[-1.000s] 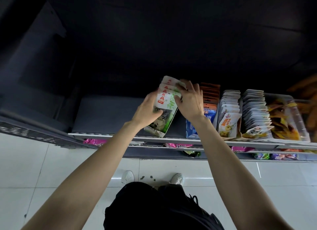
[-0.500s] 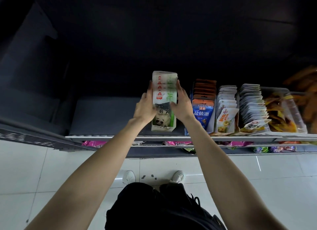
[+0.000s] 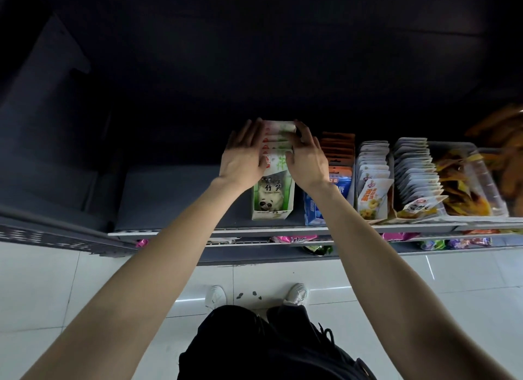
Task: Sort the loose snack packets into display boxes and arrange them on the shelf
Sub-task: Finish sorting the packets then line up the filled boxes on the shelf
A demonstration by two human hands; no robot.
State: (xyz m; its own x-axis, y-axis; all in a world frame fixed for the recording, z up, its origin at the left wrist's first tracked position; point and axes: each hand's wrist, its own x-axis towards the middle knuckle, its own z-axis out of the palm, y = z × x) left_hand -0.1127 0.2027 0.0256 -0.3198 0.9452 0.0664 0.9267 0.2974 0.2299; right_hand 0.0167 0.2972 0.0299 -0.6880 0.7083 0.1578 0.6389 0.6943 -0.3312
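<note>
A white-and-green display box with a panda on its front (image 3: 271,201) stands upright on the dark shelf (image 3: 169,198), filled with a row of matching packets (image 3: 278,136). My left hand (image 3: 243,159) lies flat against the left side of that row, fingers spread. My right hand (image 3: 307,159) is on the right side, thumb and fingers closed over the packet tops. The box's base rests near the shelf's front rail (image 3: 169,232).
To the right stand a box of orange-and-blue packets (image 3: 339,159), two rows of white packets (image 3: 373,176) (image 3: 416,170) and a clear tub of yellow snacks (image 3: 467,187). Left of the panda box is bare shelf. Pink packets (image 3: 291,239) lie on lower shelves.
The tilted box was straightened and set down upright on the shelf. Both hands slid up from its sides to the packet row, and the left hand's fingers spread.
</note>
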